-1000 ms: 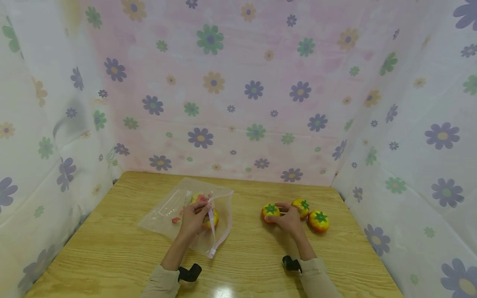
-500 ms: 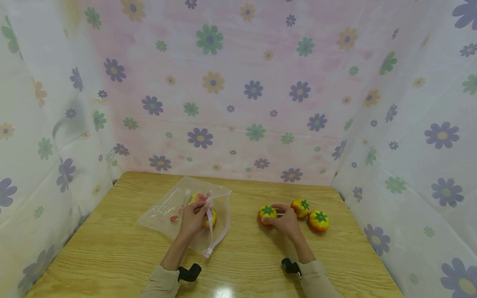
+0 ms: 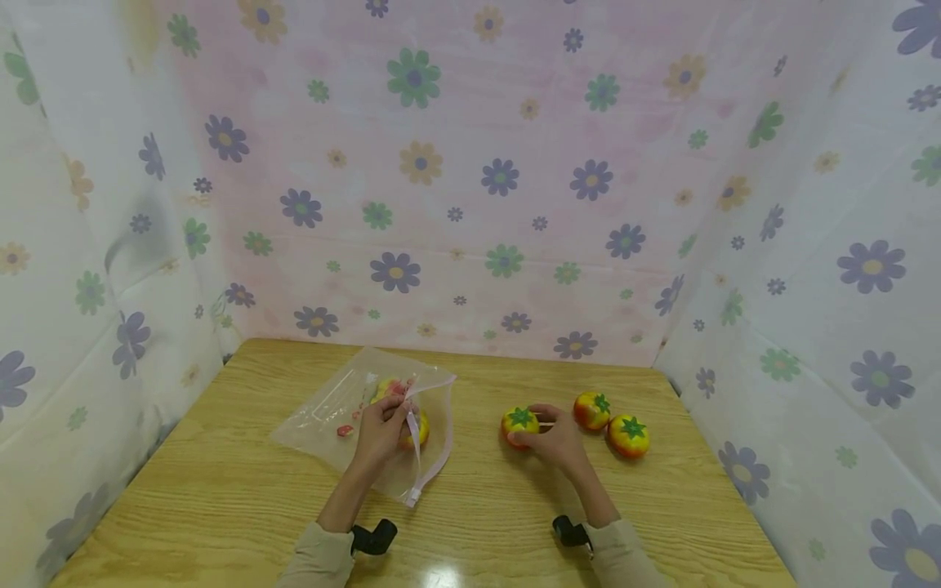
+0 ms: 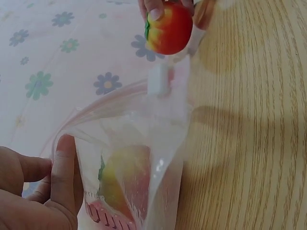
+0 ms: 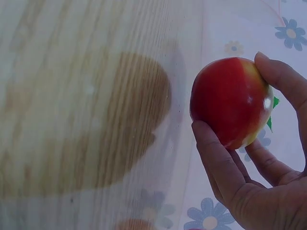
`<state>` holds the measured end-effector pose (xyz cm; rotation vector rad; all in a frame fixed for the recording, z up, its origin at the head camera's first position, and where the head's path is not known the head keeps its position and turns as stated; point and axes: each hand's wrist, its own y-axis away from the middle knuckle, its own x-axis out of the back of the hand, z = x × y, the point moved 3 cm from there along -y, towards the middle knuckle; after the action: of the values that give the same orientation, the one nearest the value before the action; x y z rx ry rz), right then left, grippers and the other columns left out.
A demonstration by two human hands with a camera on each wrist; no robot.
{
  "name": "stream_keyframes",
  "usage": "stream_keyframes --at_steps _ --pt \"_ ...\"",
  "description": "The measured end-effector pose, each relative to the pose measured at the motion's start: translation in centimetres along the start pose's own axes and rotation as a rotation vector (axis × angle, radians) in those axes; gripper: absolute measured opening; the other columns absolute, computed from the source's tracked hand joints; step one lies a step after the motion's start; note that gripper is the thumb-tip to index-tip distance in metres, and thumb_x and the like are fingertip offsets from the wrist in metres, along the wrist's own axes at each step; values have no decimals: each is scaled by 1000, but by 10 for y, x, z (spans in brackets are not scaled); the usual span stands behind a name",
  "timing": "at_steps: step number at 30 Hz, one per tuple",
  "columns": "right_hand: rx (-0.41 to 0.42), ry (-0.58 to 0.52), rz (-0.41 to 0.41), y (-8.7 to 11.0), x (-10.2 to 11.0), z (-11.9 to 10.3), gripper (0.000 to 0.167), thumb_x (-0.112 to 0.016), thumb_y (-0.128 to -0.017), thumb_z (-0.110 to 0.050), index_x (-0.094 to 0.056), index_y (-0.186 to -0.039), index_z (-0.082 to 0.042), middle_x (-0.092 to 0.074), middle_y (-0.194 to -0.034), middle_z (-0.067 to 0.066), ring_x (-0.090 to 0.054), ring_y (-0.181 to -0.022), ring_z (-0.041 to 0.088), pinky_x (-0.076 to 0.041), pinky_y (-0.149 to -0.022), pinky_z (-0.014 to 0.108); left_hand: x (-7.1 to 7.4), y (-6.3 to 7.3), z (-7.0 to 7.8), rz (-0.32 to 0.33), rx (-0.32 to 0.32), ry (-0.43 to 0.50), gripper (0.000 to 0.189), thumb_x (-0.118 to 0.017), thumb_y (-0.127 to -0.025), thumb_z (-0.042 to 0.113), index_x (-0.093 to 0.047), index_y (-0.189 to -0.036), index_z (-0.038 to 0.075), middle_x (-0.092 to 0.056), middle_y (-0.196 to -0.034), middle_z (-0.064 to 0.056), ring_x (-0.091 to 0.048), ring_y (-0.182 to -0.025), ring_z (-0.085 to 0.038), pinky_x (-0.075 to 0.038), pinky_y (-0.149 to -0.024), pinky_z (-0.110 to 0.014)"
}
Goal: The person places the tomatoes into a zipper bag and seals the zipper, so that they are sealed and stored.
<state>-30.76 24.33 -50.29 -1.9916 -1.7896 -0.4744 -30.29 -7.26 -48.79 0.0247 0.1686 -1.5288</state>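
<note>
In the head view my left hand (image 3: 381, 433) pinches the upper edge of a clear zip bag (image 3: 316, 429) with a pink rim, lying on the table. The left wrist view shows the bag's mouth parted, a white slider (image 4: 158, 80) at one end, and a red-and-yellow toy tomato (image 4: 122, 179) inside. My right hand (image 3: 560, 445) grips another toy tomato (image 5: 230, 103) between thumb and fingers, its green leaf top facing up in the head view. This tomato is raised above the table, to the right of the bag and apart from it.
Two more toy tomatoes, one farther back (image 3: 590, 411) and one nearer (image 3: 628, 438), sit to the right of my right hand. The wooden table (image 3: 485, 523) is bordered by flower-print cloth (image 3: 456, 245) at the back and both sides.
My right hand has carried its tomato a little leftward, away from the two resting tomatoes. The bag's rim has shifted slightly left; my left hand keeps its pinch.
</note>
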Motion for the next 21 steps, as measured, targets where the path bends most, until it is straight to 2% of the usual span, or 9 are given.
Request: stream_keyframes --at_steps 9,17,21 --pt "24 -25 -8 7 -9 -11 60 -92 -76 -25 -68 -126 -4 -68 -123 18 -68 -104 30 -60 -89 45 -1 -1 0 -4 12 35 24 -51 -105 1 -57 -121 -17 -69 -108 -26 -71 -87 -13 -62 -77 -25" --pt "36 -57 -40 11 -17 -12 59 -92 -77 -23 -67 -127 -4 -69 -121 17 -68 -104 30 -60 -87 42 0 0 1 13 12 11 26 -52 -106 2 -58 -123 -17 -68 -112 -29 -71 -86 -12 -62 -73 -22" --pt "69 -87 -61 13 -22 -14 57 -91 -77 -22 -68 -126 -6 -69 -121 15 -68 -105 31 -60 -87 41 0 0 0 26 11 6 28 -52 -105 1 -58 -124 -18 -68 -112 -30 -71 -88 -12 -61 -74 -21"
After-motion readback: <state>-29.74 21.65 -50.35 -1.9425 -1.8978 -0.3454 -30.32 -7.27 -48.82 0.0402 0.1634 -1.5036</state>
